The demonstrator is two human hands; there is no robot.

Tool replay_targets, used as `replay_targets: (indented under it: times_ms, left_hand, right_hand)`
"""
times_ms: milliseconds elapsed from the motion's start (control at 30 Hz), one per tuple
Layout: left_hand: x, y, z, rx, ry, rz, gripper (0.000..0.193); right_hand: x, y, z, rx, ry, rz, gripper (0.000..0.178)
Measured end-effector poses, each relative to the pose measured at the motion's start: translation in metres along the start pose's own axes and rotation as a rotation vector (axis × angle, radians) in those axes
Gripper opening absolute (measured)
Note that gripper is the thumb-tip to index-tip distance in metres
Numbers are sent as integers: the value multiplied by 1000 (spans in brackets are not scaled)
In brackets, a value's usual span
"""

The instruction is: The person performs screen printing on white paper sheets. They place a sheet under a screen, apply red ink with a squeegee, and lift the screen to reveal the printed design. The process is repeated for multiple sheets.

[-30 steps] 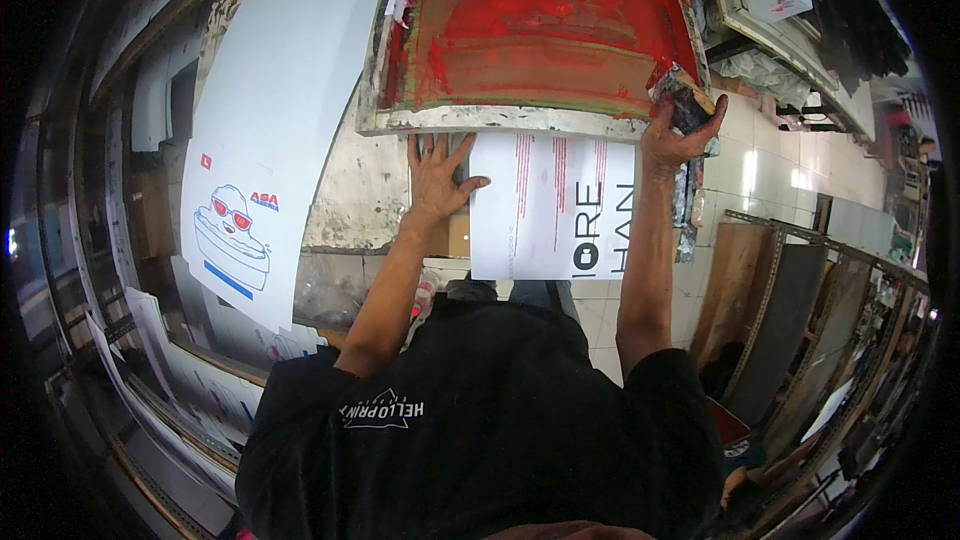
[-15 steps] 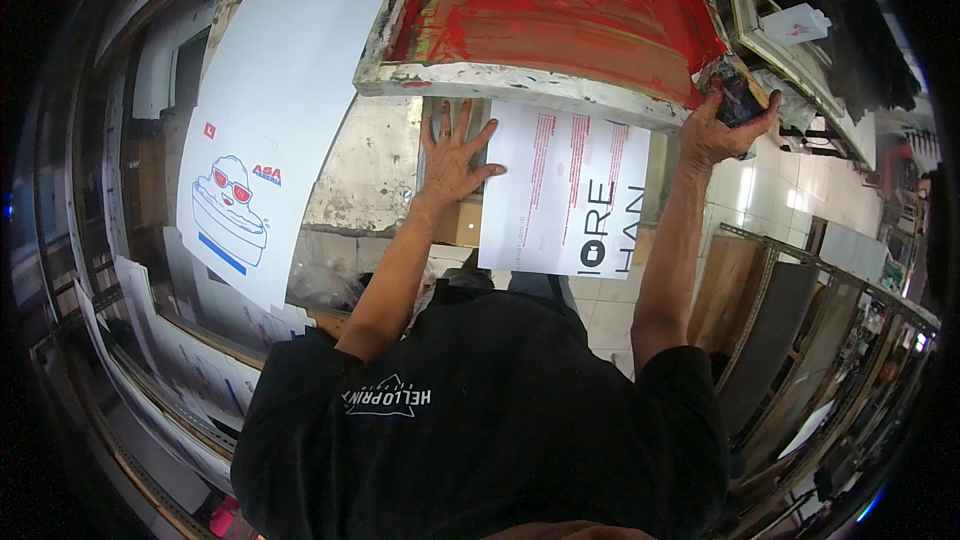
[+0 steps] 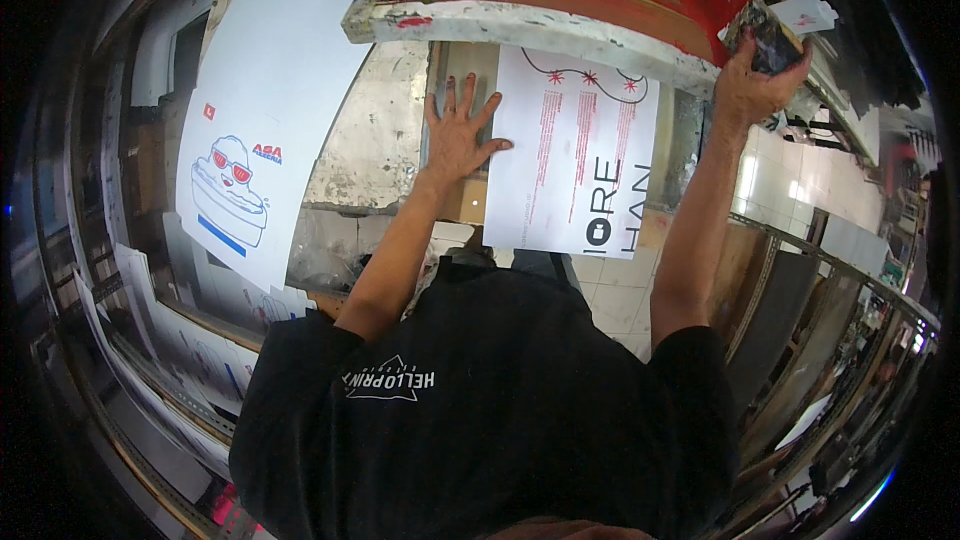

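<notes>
Black-stained block [image 3: 768, 44] clasped in right grip [image 3: 752, 90], left grip [image 3: 461, 135] splayed, touching white sheet [image 3: 567, 155]

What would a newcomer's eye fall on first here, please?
Likely the red-smeared frame at the top, the right hand at its right corner. Below lies a white printed sheet, the left hand spread at its left edge. Farther left, a larger sheet shows a cartoon in red sunglasses.

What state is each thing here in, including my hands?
Screen frame: smeared red inside
Small sheet: printed, partly hidden by the screen frame
Large sheet: printed blue and red
Dark block: held at the screen frame's corner
Left hand: open, fingers spread, thumb over small sheet's edge
Right hand: gripping the dark block
</notes>
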State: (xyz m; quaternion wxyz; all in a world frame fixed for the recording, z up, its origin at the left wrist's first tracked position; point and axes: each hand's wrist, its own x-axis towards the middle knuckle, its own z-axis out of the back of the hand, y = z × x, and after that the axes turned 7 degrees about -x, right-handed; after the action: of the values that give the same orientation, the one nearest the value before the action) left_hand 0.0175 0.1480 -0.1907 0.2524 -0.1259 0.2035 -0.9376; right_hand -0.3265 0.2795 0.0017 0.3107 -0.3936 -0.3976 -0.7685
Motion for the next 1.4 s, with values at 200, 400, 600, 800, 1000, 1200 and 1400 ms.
replay_targets:
  times_ms: [200, 400, 600, 800, 1000, 1200, 1400]
  left_hand:
    - [0, 0, -2, 8, -5, 25, 79]
    - [2, 2, -2, 13, 46, 28, 80]
    - [4, -1, 4, -62, 65, 75, 95]
    - [15, 24, 35, -1201, -587, 290, 112]
    - [31, 30, 74, -1292, -721, 392, 73]
    - [18, 54, 46, -1109, -721, 392, 66]
    - [2, 83, 3, -925, -711, 424, 79]
  right_hand:
    - [28, 2, -5, -137, 27, 50, 73]
    - [38, 12, 0, -68, 137, -65, 73]
    - [14, 5, 3, -108, 12, 52, 72]
    - [-43, -3, 6, 41, 4, -81, 75]
    - [-86, -8, 1, 150, -39, -126, 74]
    - [-107, -11, 6, -83, 163, -191, 79]
    - [-108, 19, -31, -114, 525, -238, 80]
